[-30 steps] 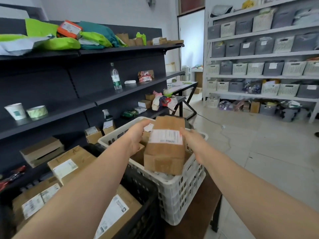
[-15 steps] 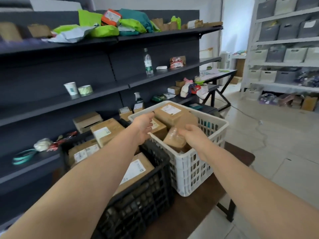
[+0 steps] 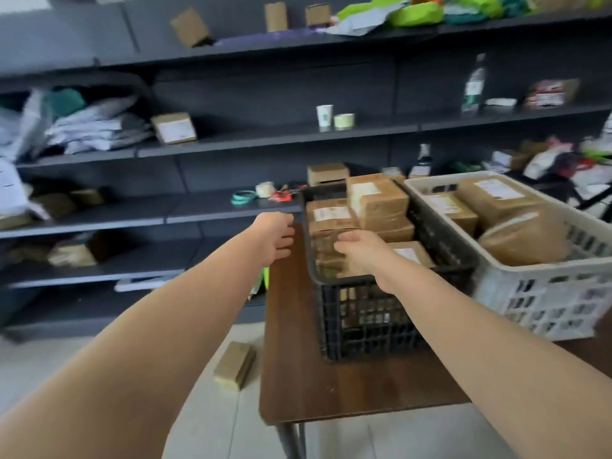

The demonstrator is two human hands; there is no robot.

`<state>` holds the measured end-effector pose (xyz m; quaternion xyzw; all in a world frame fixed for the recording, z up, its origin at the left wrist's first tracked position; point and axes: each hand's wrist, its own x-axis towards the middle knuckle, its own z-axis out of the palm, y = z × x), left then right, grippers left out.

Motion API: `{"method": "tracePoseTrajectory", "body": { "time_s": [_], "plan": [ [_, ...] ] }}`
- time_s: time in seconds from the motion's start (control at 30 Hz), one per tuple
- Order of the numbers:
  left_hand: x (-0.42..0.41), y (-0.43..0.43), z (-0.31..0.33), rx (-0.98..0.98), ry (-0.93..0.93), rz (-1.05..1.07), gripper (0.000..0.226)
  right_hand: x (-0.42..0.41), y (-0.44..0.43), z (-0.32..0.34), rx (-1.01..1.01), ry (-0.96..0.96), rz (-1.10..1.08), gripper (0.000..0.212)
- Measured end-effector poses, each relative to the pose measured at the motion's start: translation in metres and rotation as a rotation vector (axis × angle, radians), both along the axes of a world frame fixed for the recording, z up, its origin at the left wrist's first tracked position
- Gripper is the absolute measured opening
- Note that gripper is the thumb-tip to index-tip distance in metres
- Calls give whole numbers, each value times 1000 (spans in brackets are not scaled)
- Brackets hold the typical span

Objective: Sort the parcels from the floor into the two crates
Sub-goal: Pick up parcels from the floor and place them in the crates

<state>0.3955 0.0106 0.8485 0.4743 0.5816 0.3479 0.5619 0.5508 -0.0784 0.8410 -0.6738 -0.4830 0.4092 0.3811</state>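
I see two crates side by side on the brown tabletop (image 3: 298, 376). The black crate (image 3: 364, 319) on the left is stacked with brown cardboard parcels, white labels up, the top box (image 3: 377, 200) rising above its rim. The white crate (image 3: 546, 293) touches it on the right and holds two labelled boxes and a rounded brown packet (image 3: 523, 240). My left hand (image 3: 275, 240) hangs in the air just left of the black crate, fingers loosely curled, holding nothing. My right hand (image 3: 359, 251) is over the near part of the black crate, fingers bent down onto the parcels there; I cannot tell whether it grips one. One parcel (image 3: 234, 365) lies flat on the floor beside the tabletop's left edge, its long axis running from near left to far right.
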Motion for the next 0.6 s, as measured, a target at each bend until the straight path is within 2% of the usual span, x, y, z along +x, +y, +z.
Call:
{"method": "tracePoseTrajectory", "body": {
  "time_s": [0.17, 0.27, 0.5, 0.6],
  "plan": [
    [-116, -3, -21, -57, -11, 181, 21, -97, 27, -21, -25, 2, 182, 45],
    [-178, 1, -43, -94, 27, 293, 20, -158, 48, -44, -46, -11, 221, 40],
    [-300, 32, -115, -278, 30, 284, 23, -286, 115, -110, -196, -119, 286, 39],
    [-346, 53, -147, -335, 97, 289, 31, -330, 138, -139, -260, -203, 296, 19]
  ]
}}
